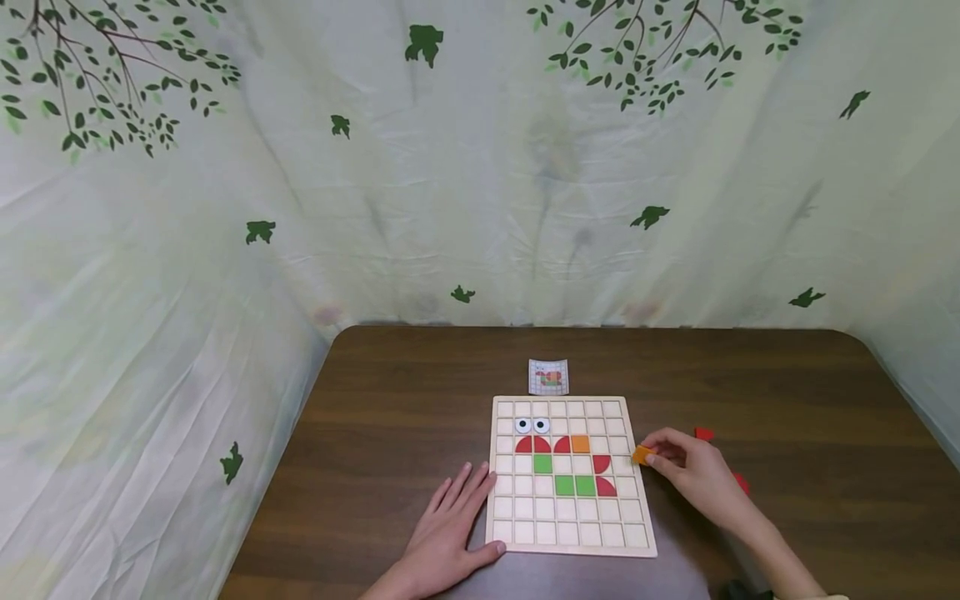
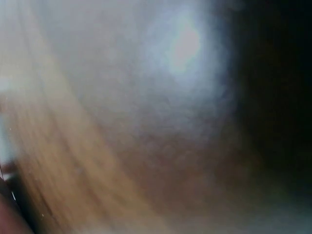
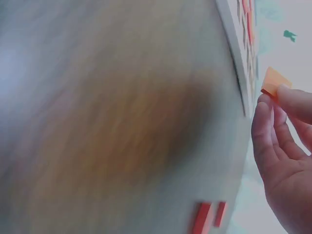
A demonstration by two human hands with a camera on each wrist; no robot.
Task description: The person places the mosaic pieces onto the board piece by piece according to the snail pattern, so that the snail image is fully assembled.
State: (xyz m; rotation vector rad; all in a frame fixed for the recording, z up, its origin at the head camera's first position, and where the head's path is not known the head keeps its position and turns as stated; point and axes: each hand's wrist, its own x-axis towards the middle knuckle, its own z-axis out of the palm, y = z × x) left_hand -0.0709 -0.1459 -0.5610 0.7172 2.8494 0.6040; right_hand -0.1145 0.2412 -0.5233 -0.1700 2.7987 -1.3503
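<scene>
A white gridded board [image 1: 555, 533] lies on the table, with two eye tiles [image 1: 532, 426], several red rounded tiles [image 1: 606, 486], an orange square tile [image 1: 581, 444] and several green square tiles [image 1: 575, 485] in its cells. Just off the board's right edge, my right hand [image 1: 693, 475] pinches an orange tile [image 3: 274, 80] between thumb and fingers. My left hand [image 1: 450, 529] lies with straight fingers against the board's left edge, its thumb at the lower left corner. The left wrist view is blurred and shows little of that hand.
A small picture card [image 1: 548, 377] lies behind the board. Red pieces [image 1: 703, 434] lie on the brown table [image 1: 390, 417] to the right, one partly behind the right hand. A white curtain [image 1: 465, 167] with leaf prints hangs at the table's far edge.
</scene>
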